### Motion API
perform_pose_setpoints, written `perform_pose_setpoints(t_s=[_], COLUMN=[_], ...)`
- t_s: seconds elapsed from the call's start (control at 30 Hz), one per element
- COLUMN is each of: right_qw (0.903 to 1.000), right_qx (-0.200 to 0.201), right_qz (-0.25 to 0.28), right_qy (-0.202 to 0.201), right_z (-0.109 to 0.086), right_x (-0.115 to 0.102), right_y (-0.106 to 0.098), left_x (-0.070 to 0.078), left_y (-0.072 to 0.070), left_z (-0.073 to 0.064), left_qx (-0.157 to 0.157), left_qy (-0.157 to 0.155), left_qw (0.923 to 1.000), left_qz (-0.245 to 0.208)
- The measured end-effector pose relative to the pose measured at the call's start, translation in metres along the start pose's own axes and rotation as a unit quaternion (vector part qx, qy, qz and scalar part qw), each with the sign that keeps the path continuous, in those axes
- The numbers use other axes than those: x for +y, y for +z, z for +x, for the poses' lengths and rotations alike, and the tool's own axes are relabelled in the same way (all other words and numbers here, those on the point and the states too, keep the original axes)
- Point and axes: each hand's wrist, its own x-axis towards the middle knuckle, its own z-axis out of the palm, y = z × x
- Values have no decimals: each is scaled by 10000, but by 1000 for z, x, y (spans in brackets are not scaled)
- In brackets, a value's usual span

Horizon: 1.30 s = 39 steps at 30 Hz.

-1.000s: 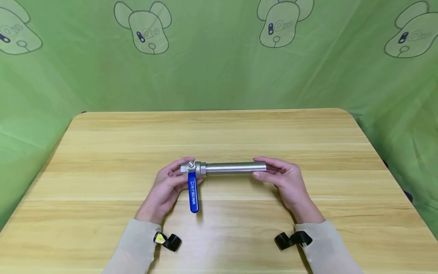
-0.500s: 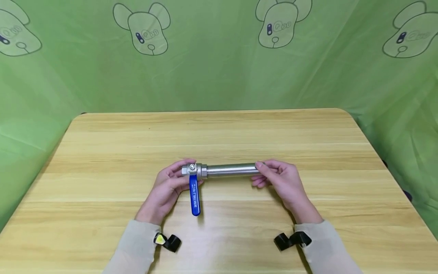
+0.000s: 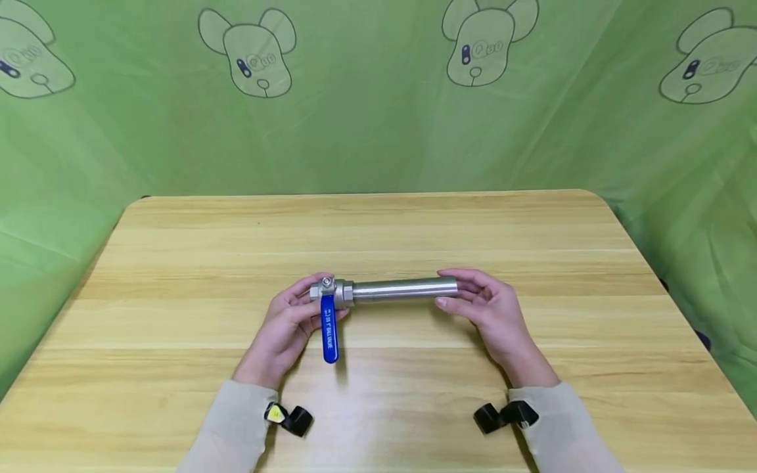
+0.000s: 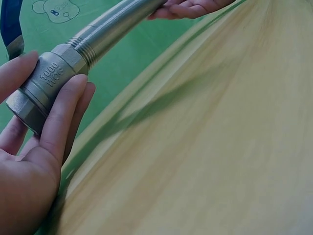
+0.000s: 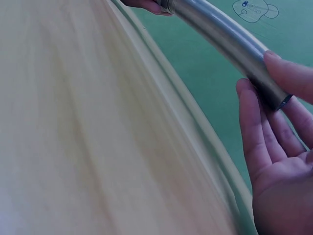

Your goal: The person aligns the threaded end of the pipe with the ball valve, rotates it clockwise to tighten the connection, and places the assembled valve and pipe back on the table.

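A steel ball valve (image 3: 340, 293) with a blue lever handle (image 3: 329, 328) is joined to a straight metal pipe (image 3: 405, 288). My left hand (image 3: 290, 322) grips the valve body, with the lever pointing toward me. Raised lettering on the body (image 4: 51, 73) shows in the left wrist view, and some pipe thread (image 4: 83, 49) is visible where the pipe enters the valve. At the pipe's free end, my right hand (image 3: 493, 315) holds it between thumb and fingers; the right wrist view shows that end (image 5: 276, 95) resting among the fingers. Both pieces are held above the table, roughly level.
A wooden table (image 3: 378, 230) with rounded far corners lies beneath the hands. Green cloth (image 3: 378, 131) printed with bear-head outlines hangs behind it and along both sides. Black camera mounts (image 3: 296, 420) are strapped at both wrists.
My right thumb went up over the pipe's end, then returned to its near, lower side. The valve dipped slightly and came back up, with its lever shifted a little left. My left hand keeps its grip.
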Motion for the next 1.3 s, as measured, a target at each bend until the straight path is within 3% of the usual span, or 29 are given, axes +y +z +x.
perform_pose_setpoints(t_s=[0.37, 0.7, 1.07, 1.3], right_qw=[9997, 9982, 9978, 9981], right_qx=[-135, 1, 80, -161], right_qz=[152, -405, -494, -417], right_qy=[144, 448, 432, 424], right_z=[1, 2, 3, 0], right_x=[0, 1, 0, -6], right_y=[-2, 4, 6, -2], left_x=[0, -3, -2, -2], left_y=[0, 2, 1, 1], left_z=[2, 0, 0, 0], left_qx=[54, 78, 110, 81], left_qy=[-62, -105, -33, -19], left_qw=[9999, 9999, 9999, 10000], left_qz=[81, 38, -46, -12])
